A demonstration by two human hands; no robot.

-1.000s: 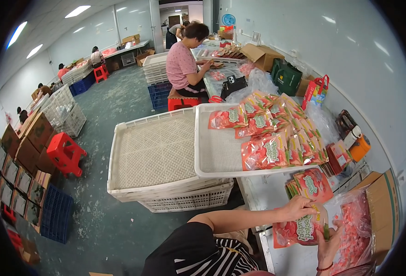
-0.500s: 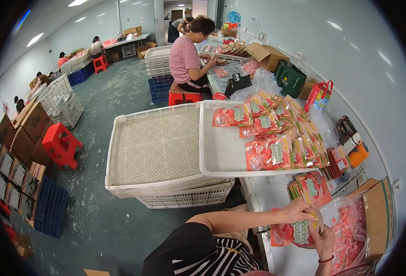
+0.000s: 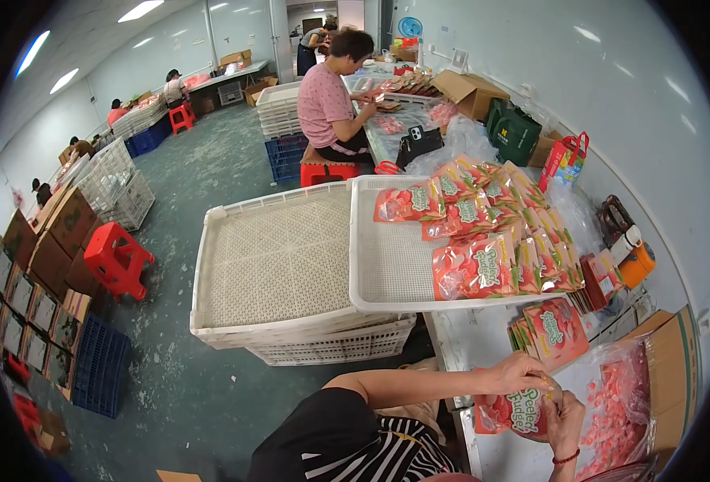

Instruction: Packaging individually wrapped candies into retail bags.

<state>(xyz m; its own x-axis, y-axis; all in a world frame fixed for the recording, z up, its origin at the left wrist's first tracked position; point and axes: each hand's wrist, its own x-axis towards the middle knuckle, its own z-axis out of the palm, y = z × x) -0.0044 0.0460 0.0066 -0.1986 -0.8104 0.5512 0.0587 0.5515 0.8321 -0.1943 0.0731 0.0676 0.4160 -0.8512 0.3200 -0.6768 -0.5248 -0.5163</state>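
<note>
At the far left, brown cardboard cartons point(image 3: 64, 225) stand behind a blue plastic crate point(image 3: 102, 365), with a red plastic stool point(image 3: 118, 259) just beside them on the green floor point(image 3: 178, 345). Toward the middle, white perforated trays point(image 3: 278, 261) are stacked, the top one bare, and beyond them a co-worker in a pink top point(image 3: 328, 104) sits at the far end of the bench point(image 3: 479, 325). Right of the stack, a shallow white mesh tray point(image 3: 392, 261) overlaps its edge and reaches over the bench, its right part heaped with overlapping red-and-pink pouches point(image 3: 483, 265). Below this tray, the printed pouch point(image 3: 506, 414) being handled is held over the near part of the bench, its printed front facing up. The left hand point(image 3: 525, 374) crosses its top edge with the fingers bent and closed on it; the right hand point(image 3: 564, 416) is bunched at its upper right side, thumb and fingers pinching the edge, a red beaded bracelet point(image 3: 566, 458) at the wrist. Just beyond the hands lies a small fanned stack of similar pouches point(image 3: 554, 331). Farther right, small pink pieces point(image 3: 610, 418) lie in clear plastic against an open cardboard box point(image 3: 670, 373).
</note>
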